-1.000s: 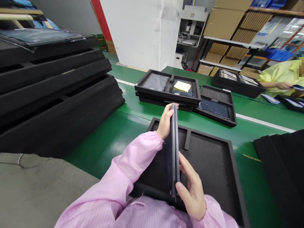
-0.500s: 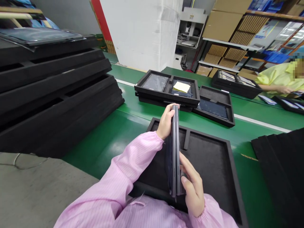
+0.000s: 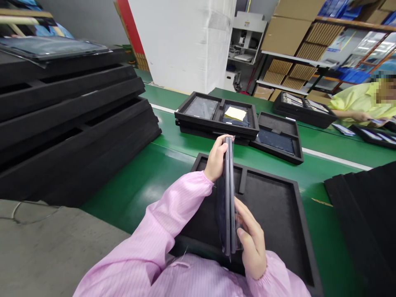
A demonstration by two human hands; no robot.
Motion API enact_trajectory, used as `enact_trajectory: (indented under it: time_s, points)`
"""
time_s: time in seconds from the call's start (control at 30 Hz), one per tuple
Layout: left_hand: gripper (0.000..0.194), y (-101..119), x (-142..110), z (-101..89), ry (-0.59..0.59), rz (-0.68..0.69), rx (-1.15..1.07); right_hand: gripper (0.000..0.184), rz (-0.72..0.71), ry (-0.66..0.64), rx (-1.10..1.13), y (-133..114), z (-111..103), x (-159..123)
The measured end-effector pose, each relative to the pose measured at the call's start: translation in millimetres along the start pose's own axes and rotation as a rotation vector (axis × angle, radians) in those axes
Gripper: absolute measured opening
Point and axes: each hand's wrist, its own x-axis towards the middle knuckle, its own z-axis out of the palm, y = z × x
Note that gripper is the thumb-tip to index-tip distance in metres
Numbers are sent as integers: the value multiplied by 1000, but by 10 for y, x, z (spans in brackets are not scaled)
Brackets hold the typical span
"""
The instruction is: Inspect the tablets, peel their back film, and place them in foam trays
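Observation:
A thin dark grey tablet (image 3: 229, 194) stands on edge between my hands, its narrow side facing me, above a black foam tray (image 3: 280, 214) with two recesses. My left hand (image 3: 216, 159) grips the tablet's far end, fingers curled over the top corner. My right hand (image 3: 252, 243) holds the near end, thumb pressed against its right face. Both wrists wear pink striped sleeves.
The tray lies on a green conveyor belt (image 3: 145, 177). Beyond it sit black trays with tablets (image 3: 216, 111) and another tray (image 3: 278, 138). A tall stack of black foam trays (image 3: 71, 119) stands on the left, more black foam (image 3: 361, 214) on the right. A person in yellow (image 3: 365, 103) works far right.
The tablet and my hands stay almost still; my right thumb has shifted slightly up along the tablet's near end. The view has drifted a little.

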Motion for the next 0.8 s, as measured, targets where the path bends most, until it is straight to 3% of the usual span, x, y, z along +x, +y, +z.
enact_trajectory:
  time_s: [0.4, 0.6, 0.8]
  points:
    - [23, 16, -28, 29, 53, -26, 15, 43, 31, 11, 2, 13, -11, -52]
    - [25, 77, -85, 40, 34, 12, 24, 46, 46, 9, -138, -50, -12, -40]
    - [27, 192, -186, 55, -9, 73, 2, 67, 64, -182, -433, -235, 36, 89]
